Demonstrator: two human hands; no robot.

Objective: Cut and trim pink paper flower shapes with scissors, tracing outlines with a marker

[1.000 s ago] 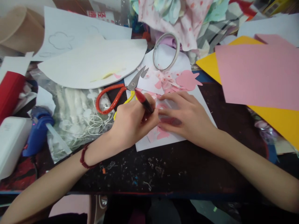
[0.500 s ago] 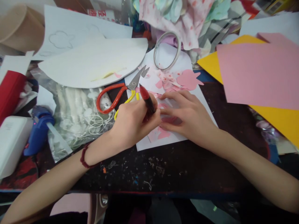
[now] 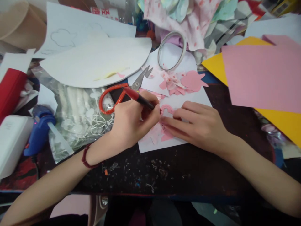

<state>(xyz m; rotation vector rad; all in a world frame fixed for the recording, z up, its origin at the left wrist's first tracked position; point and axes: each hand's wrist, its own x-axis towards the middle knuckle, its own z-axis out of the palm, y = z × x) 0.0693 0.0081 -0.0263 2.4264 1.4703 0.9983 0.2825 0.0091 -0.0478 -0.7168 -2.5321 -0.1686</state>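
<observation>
My left hand (image 3: 136, 121) is closed around a red-and-black marker (image 3: 138, 98), its red end tilted up and to the left. The marker's writing tip is hidden behind my fingers, low over the white paper (image 3: 188, 97). My right hand (image 3: 197, 122) rests on that sheet with its fingers stretched out, the fingertips by a pink paper cutout (image 3: 168, 108) partly covered by the hands. More pink pieces (image 3: 166, 133) lie under and below the right fingers. Behind the left hand lie red-handled scissors (image 3: 113, 99), blades open, partly hidden.
A roll of tape (image 3: 160, 51) and a pink fish-shaped cutout (image 3: 192, 82) lie beyond the hands. Pink card (image 3: 263, 75) on yellow card (image 3: 213, 64) is at right. A blue glue gun (image 3: 39, 131), a plastic bag (image 3: 77, 110) and a white board (image 3: 94, 62) are at left.
The marker has tipped over to the left in my left hand. My right hand has shifted slightly right and down, showing more of the pink cutout.
</observation>
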